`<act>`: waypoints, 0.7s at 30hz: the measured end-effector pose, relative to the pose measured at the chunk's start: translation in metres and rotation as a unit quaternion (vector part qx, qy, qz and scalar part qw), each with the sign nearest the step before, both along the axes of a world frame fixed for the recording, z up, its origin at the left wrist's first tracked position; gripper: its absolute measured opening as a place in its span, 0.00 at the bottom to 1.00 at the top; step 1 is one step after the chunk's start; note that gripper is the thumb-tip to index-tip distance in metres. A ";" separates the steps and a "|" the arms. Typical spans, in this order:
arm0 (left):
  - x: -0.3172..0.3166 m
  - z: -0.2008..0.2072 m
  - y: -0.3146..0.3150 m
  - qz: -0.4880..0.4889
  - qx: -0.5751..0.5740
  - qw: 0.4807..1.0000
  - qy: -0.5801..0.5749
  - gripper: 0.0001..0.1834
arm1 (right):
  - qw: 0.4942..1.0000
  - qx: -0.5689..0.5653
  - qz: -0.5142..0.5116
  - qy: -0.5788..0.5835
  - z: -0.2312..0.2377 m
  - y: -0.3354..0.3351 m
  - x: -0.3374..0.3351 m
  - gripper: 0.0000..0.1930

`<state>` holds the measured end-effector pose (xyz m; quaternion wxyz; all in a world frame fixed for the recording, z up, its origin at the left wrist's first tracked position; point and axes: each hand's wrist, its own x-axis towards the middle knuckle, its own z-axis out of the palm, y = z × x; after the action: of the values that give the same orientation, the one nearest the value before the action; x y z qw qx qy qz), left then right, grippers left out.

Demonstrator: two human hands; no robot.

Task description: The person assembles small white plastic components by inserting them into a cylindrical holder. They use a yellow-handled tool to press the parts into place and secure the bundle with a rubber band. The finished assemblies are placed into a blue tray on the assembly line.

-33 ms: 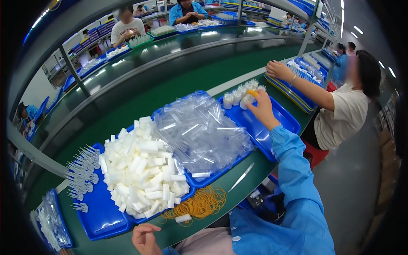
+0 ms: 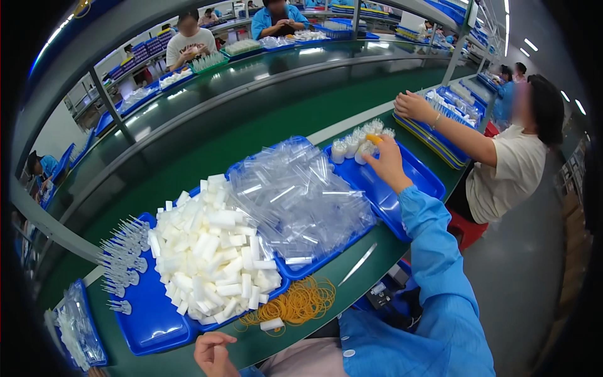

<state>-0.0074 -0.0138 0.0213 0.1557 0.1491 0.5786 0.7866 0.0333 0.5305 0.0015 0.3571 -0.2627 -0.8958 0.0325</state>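
Observation:
My right hand (image 2: 387, 164) reaches over the right-hand blue tray (image 2: 411, 182), with an orange cover on one finger. Its thumb and fingers pinch a short white cylindrical bundle (image 2: 363, 151), partly hidden by them. Several similar bundles (image 2: 340, 151) stand upright beside it at the tray's far edge. By the table's near edge, my left hand (image 2: 215, 353) is loosely bent, its fingers apart and nothing in them. Nearest to it are white foam pieces (image 2: 213, 251), heaped in a blue tray, and a pile of yellow rubber bands (image 2: 295, 303). One loose foam piece (image 2: 271, 324) lies against the bands.
Clear plastic tubes (image 2: 301, 195) fill the middle tray. Metal tweezers (image 2: 358, 264) lie on the green table. Clusters of thin clear spiked parts (image 2: 122, 257) stand at the left tray's edge. A co-worker's arm (image 2: 461, 133) extends over stacked trays (image 2: 433, 147) at right.
The view has shifted very slightly. Both my hands hold the same places, the right one still at the white bundle.

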 end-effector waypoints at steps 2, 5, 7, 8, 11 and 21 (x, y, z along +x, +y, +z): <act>-0.003 0.002 -0.001 0.011 -0.019 1.000 0.017 0.03 | 1.000 -0.017 -0.026 0.000 -0.010 0.007 -0.005 0.23; -0.003 0.009 -0.007 0.041 -0.068 0.996 0.043 0.04 | 0.998 -0.005 -0.027 0.057 -0.005 -0.013 -0.015 0.20; -0.005 0.011 -0.008 0.055 -0.075 0.994 0.060 0.04 | 0.998 -0.036 -0.029 0.037 0.000 -0.017 -0.007 0.18; -0.006 0.012 -0.010 0.062 -0.069 0.993 0.068 0.04 | 0.998 -0.059 -0.030 -0.006 -0.002 -0.015 -0.001 0.17; -0.008 0.011 -0.014 0.081 -0.053 0.993 0.071 0.05 | 0.989 -0.060 -0.065 -0.117 -0.015 -0.025 0.011 0.15; -0.035 -0.006 -0.042 0.166 -0.085 0.977 0.101 0.06 | 0.962 -0.226 0.122 0.090 0.039 -0.121 0.072 0.13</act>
<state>-0.0421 -0.0559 0.0150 -0.0241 0.1164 0.6728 0.7302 0.1049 0.4098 0.0401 0.3607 -0.2218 -0.8544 0.3011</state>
